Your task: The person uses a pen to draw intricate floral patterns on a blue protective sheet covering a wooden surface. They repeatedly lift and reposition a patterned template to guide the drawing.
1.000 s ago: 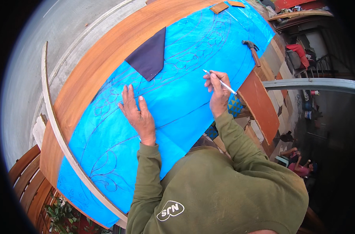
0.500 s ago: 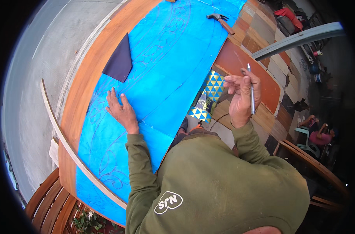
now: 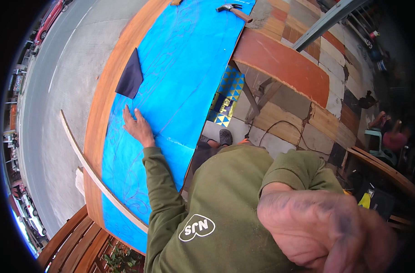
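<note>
My left hand [image 3: 138, 127] lies on a blue sheet [image 3: 184, 95] with its fingers spread, holding nothing. Dark curling pattern lines are drawn across the sheet, which covers a wooden panel [image 3: 98, 104]. Just beyond my fingertips rests a dark folded piece [image 3: 131, 75] of sandpaper or cloth. My right hand [image 3: 314, 223] is raised close to the camera at the lower right. Its fingers are blurred and partly hidden, and no pen shows in it. A claw hammer [image 3: 235, 12] lies at the far edge of the sheet.
A thin bent wooden strip [image 3: 98, 182] crosses the panel's near left. To the right stands a reddish-brown board [image 3: 282, 66] on legs, with a metal post [image 3: 325, 25] behind it. A slatted wooden bench [image 3: 73, 241] is at lower left. Another person [image 3: 394, 136] sits far right.
My right hand has swung back and up toward the camera from beside the sheet; the silver pen it held is out of sight. My left hand still rests on the sheet. The view has shifted.
</note>
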Action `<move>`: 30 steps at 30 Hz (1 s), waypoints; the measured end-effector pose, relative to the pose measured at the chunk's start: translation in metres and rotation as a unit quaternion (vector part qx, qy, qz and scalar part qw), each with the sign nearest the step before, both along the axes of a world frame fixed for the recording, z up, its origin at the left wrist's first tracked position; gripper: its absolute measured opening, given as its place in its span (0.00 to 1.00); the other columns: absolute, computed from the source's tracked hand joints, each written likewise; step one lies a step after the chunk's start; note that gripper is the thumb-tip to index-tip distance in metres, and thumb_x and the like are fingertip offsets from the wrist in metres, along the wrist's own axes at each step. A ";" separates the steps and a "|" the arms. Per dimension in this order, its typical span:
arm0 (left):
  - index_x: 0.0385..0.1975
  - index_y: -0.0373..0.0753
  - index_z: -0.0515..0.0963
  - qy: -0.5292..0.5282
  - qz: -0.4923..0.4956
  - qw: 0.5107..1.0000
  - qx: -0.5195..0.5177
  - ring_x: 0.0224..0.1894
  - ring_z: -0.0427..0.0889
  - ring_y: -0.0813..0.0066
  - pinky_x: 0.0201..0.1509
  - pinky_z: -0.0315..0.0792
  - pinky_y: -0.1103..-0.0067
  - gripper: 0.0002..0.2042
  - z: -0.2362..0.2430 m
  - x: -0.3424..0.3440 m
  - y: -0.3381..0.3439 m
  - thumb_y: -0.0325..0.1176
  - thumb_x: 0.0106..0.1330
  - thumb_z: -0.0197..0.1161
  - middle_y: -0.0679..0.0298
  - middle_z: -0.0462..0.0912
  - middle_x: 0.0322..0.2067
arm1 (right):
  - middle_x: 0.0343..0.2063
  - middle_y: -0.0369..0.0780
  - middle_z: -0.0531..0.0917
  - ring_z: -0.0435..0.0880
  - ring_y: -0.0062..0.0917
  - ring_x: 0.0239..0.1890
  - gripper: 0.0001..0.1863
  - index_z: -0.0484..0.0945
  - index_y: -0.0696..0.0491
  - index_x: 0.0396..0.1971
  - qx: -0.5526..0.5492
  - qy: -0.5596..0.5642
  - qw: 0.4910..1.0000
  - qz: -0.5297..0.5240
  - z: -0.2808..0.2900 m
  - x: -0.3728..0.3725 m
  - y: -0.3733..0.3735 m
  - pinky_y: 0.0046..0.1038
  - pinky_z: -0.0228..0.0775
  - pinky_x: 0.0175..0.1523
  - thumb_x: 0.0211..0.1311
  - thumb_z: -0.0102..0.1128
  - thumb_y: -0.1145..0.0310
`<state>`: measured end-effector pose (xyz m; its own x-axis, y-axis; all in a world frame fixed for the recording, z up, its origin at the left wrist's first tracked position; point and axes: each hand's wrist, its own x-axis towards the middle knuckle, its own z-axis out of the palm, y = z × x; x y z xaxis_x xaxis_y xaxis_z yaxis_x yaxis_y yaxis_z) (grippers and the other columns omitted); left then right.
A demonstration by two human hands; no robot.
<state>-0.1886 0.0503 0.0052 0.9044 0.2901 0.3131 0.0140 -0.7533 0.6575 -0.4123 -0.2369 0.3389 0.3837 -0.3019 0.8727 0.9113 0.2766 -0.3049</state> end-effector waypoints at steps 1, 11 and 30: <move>0.74 0.39 0.72 -0.003 -0.005 1.000 -0.014 0.77 0.68 0.55 0.83 0.38 0.44 0.25 0.000 0.000 0.000 0.43 0.82 0.54 0.54 0.70 0.75 | 0.49 0.24 0.85 0.83 0.25 0.47 0.15 0.81 0.46 0.60 -0.003 -0.005 1.000 0.002 0.001 -0.001 0.003 0.31 0.76 0.54 0.79 0.60 0.60; 0.75 0.32 0.68 -0.059 0.005 0.977 -0.207 0.74 0.71 0.57 0.81 0.55 0.64 0.27 0.013 -0.012 -0.010 0.38 0.81 0.59 0.50 0.72 0.73 | 0.47 0.27 0.86 0.80 0.26 0.48 0.18 0.80 0.48 0.61 -0.047 -0.014 0.999 0.007 -0.009 -0.003 0.022 0.31 0.72 0.56 0.80 0.59 0.57; 0.73 0.33 0.71 -0.065 -0.004 0.973 -0.222 0.75 0.71 0.57 0.84 0.45 0.59 0.26 0.013 -0.010 -0.010 0.39 0.80 0.60 0.51 0.75 0.72 | 0.42 0.51 0.89 0.87 0.36 0.44 0.37 0.69 0.60 0.67 -0.118 0.307 0.913 -0.242 -0.159 -0.017 -0.079 0.39 0.77 0.53 0.82 0.44 0.38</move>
<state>-0.1982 0.0407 0.0179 0.8684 0.4153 0.2708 -0.0960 -0.3951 0.9136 -0.4297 -0.3155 0.1799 0.6941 -0.3976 0.6001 0.5458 -0.2529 -0.7988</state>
